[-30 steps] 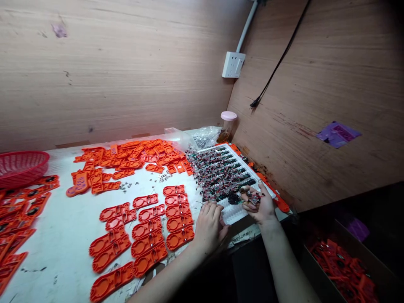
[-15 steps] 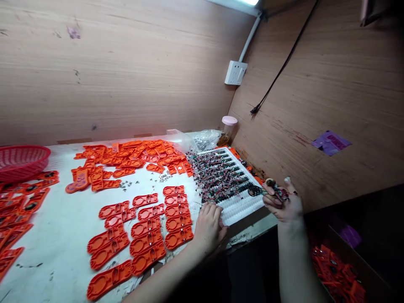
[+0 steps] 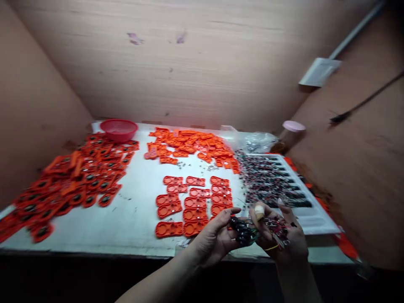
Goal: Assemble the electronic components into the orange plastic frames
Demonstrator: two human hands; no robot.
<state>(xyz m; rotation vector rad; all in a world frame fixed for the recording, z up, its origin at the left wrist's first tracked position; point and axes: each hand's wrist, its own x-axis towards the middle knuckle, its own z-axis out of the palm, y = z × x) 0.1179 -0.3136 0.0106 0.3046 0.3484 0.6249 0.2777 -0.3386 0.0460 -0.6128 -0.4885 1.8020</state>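
Black parts (image 3: 244,235), red wires (image 3: 277,229), orange casings (image 3: 195,203), white tray (image 3: 315,222).

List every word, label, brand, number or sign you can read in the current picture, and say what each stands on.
None can be read.
Socket: blurred; no lettering legible.
Orange pieces: too small and blurred to read any marking.
Wired parts in the right hand: too small and blurred.
Back wall: purplish smudges, no letters to make out.
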